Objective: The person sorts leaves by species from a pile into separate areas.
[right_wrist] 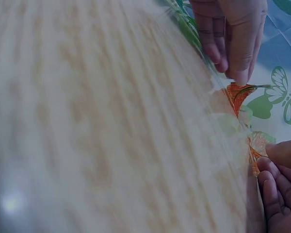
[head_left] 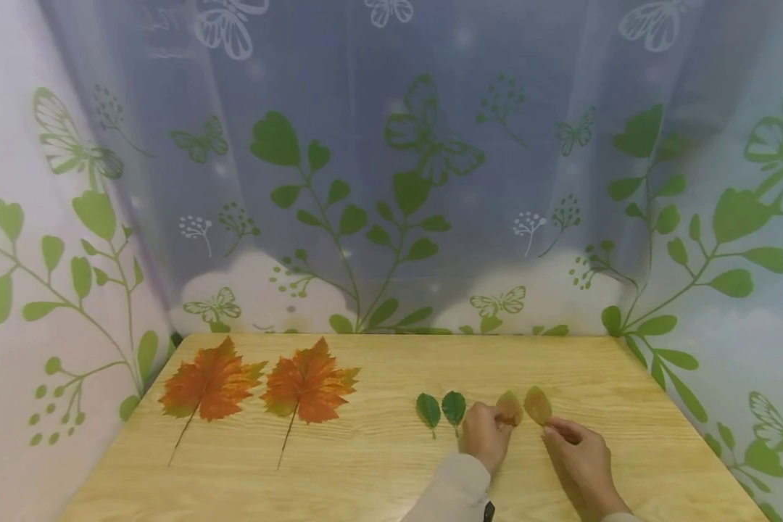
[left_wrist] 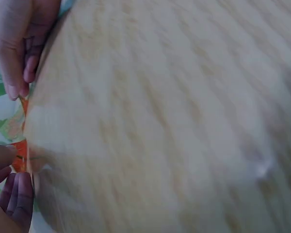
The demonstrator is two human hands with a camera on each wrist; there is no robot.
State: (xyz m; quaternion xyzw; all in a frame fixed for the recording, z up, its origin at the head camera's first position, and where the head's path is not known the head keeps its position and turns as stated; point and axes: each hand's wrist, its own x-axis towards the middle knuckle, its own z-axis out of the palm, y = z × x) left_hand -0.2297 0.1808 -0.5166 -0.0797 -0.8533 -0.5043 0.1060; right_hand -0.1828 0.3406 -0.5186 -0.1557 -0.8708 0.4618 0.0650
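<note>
Two small yellow-brown leaves stand side by side at the right of the table in the head view. My left hand [head_left: 486, 438] pinches the left one [head_left: 510, 407] near its lower end, between thumb and fingers. With thumb and fingertips, my right hand [head_left: 585, 458] pinches the lower end of the right leaf [head_left: 538, 404]. Both wrist views catch the leaves edge-on at the table's rim, orange-red near the base; in the left wrist view my left hand [left_wrist: 9, 199] is low, and in the right wrist view my right hand [right_wrist: 283, 189] is low.
Two small green leaves, one [head_left: 428, 411] beside the other [head_left: 453, 407], lie just left of my left hand. Farther left lie two large orange maple leaves [head_left: 212, 382] [head_left: 310, 382] with long stems. A patterned curtain [head_left: 365, 181] surrounds the wooden table [head_left: 235, 493].
</note>
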